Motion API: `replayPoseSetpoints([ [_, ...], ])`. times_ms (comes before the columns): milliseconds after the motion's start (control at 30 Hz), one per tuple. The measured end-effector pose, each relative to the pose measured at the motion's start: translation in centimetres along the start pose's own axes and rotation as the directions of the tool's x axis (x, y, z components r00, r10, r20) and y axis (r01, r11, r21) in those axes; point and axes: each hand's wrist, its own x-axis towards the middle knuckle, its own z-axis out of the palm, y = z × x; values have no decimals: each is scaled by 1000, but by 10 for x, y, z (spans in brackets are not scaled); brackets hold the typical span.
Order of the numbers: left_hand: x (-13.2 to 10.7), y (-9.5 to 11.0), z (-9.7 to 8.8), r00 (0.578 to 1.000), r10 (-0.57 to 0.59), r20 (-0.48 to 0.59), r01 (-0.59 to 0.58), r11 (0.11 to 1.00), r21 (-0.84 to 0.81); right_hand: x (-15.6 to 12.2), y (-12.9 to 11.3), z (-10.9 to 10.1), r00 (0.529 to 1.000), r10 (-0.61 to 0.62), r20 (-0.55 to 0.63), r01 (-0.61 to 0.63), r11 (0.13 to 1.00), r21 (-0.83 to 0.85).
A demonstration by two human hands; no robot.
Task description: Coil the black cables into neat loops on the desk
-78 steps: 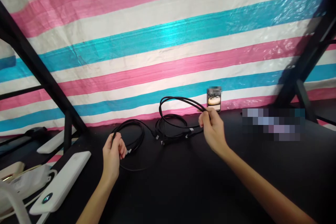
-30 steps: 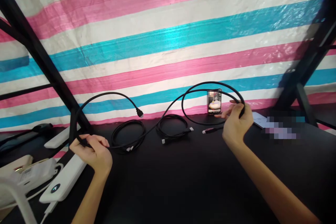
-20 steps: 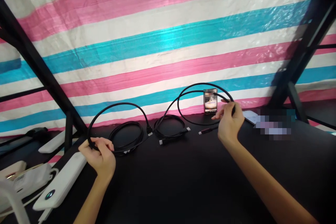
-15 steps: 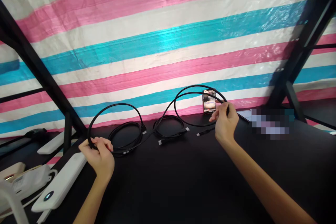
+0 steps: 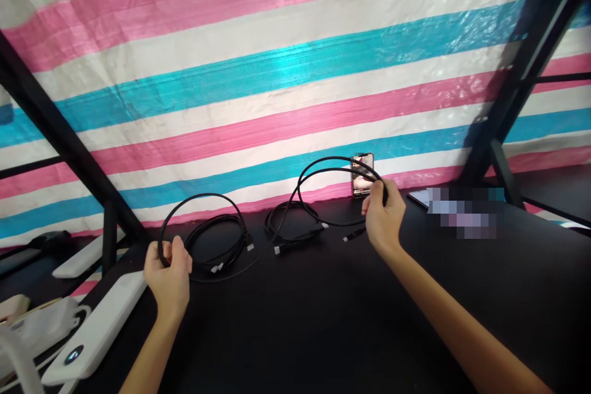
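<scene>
Evidently, one slim, round black cable (image 5: 298, 186) was held in loops above the matte black desk (image 5: 277, 332), clasped by the curled left grip (image 5: 168, 271) and the firmly closed right grip (image 5: 386, 215), while two coiled black cables (image 5: 268, 221) were seen lying farther back, between them

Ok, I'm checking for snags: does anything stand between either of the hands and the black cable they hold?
Nothing visible does: the left hand and the right hand each grip the black cable directly. The left coil and right coil lie on the table, outside both grips.
</scene>
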Motion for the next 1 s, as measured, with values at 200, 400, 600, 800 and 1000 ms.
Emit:
replayPoseSetpoints([
  [200, 4, -3, -7, 974, -134, 180, 136, 991, -2, 1, -1, 1, 987, -116, 111, 113, 993, 35],
  [400, 16, -1, -7, 801, -481, 356, 531, 846, -53, 8, -19, -2, 928, -253, 272, 231, 966, 113],
  [600, 18, 50, 8, 715, -533, 452, 684, 665, -298, 10, -25, 6, 921, -76, 382, -9, 976, 218],
  [800, 13, 119, 31, 779, -385, 495, 579, 745, -331, 25, -53, 34, 795, 49, 604, -254, 932, 259],
  [1000, 8, 161, 66, 754, -207, 623, 518, 771, -371, 30, -104, 49, 621, 120, 774, -328, 937, 118],
])
